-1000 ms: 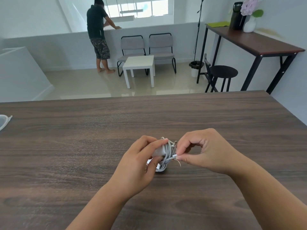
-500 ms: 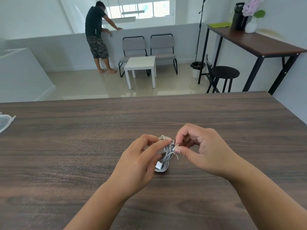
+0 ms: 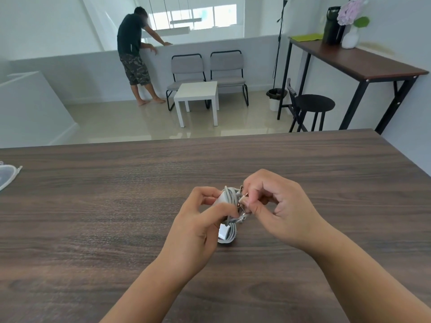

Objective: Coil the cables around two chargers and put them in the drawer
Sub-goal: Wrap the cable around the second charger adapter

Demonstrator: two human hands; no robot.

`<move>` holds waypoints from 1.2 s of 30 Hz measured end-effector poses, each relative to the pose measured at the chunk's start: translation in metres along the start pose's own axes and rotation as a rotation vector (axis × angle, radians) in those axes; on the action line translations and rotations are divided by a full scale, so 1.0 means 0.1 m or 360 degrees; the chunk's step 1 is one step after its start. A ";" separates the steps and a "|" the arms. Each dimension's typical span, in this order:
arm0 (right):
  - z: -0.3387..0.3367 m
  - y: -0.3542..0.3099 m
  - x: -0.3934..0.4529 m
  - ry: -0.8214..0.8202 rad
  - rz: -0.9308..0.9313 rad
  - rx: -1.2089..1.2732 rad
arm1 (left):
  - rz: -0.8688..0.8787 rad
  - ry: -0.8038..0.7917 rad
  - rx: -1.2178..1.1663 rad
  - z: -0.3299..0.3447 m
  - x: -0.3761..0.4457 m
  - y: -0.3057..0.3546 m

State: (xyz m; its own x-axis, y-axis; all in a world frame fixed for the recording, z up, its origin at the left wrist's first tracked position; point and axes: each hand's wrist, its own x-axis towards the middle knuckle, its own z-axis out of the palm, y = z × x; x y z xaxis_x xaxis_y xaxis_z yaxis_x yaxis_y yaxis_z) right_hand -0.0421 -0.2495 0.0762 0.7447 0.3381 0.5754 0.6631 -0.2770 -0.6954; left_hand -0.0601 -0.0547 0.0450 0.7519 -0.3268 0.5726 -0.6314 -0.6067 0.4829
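Observation:
A white charger with its grey cable wound round it sits just above the dark wooden table, near the middle. My left hand grips the charger body from the left, thumb across the coils. My right hand pinches the cable's end with its small metal plug against the right side of the bundle. Most of the charger is hidden by my fingers. No second charger and no drawer are in view.
A clear plastic container pokes in at the table's left edge. Beyond the table's far edge are a white side table, two grey chairs, a black stool, a tall desk and a person standing by the low wall.
My right hand has lifted a little and shifted its pinch of the cable end up along the bundle's right side. My left hand has kept its hold on the charger.

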 end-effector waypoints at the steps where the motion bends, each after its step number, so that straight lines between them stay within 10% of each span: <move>1: 0.00 0.00 0.01 0.0003 -0.0007 -0.0012 | -0.0008 -0.0007 -0.0020 -0.01 0.00 0.01; 30: -0.12 0.09 0.28 -0.0436 0.0329 0.0288 | -0.0104 -0.0297 -0.0054 -0.07 0.07 -0.09; 36: -0.11 0.16 0.31 -0.0249 0.0430 0.0386 | -0.0753 -0.0155 -0.0985 0.02 0.05 0.00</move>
State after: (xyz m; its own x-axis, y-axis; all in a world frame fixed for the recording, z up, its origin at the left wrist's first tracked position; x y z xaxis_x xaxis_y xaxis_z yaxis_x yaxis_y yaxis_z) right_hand -0.0073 -0.2536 0.0882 0.8570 0.4201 0.2985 0.3939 -0.1606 -0.9050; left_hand -0.0561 -0.0583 0.0466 0.9625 -0.2139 0.1668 -0.2089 -0.1923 0.9588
